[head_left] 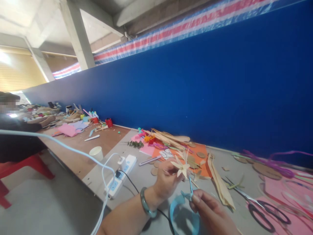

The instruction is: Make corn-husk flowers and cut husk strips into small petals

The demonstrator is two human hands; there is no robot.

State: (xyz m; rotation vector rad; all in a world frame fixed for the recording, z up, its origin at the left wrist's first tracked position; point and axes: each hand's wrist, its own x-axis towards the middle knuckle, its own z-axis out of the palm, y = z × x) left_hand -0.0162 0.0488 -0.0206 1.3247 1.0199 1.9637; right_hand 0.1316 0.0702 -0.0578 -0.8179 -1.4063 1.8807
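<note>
My left hand, with a bangle on its wrist, is closed on a pale flower with pointed petals that look like dried husk. From the flower a blue-wrapped stem runs down to my right hand. There my thumb and fingers pinch a light blue strip at the stem's lower part. The strip's loose length hangs in a curl below, over the table. Part of my left fingers is hidden behind the petals.
Scissors lie open at the right by pink sheets. A husk bundle and an orange sheet lie beyond my hands. A power strip with cables and a paper cup stand left. A person sits far left.
</note>
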